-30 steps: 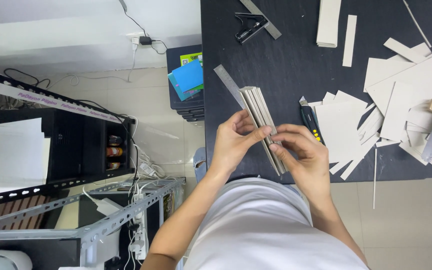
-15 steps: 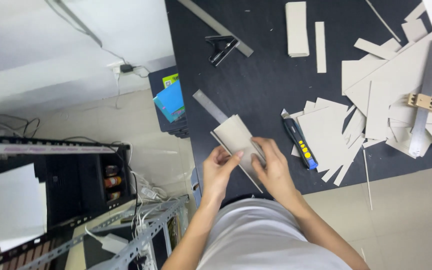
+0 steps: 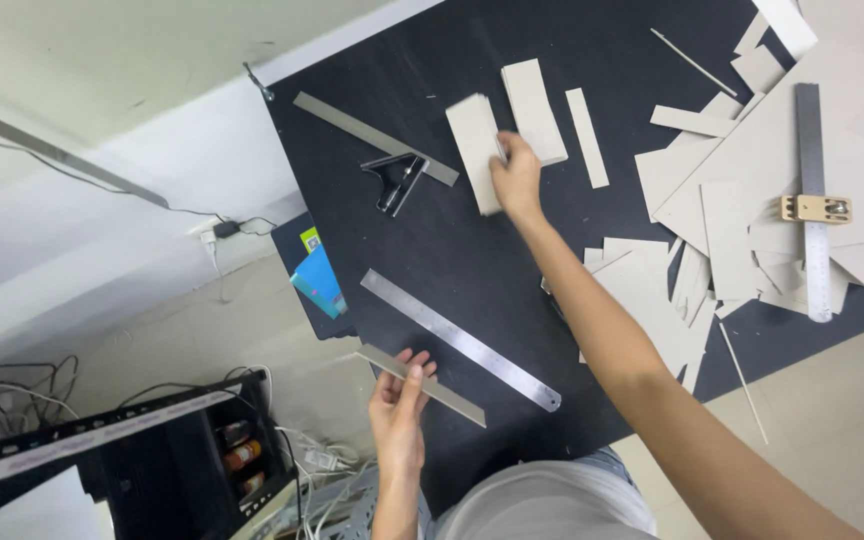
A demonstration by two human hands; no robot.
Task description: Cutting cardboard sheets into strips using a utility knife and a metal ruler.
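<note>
Cardboard strip [image 3: 422, 384], lower centre: pinched in left hand [image 3: 398, 412]. Cardboard block [image 3: 476, 150], upper centre on table [image 3: 432, 240]: right hand [image 3: 518, 178] grasping its edge.

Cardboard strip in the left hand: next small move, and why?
Probably carry the strip up to the slabs where the right hand rests. The left hand holds it off the table edge, beside the steel ruler, apart from the slabs.
</note>
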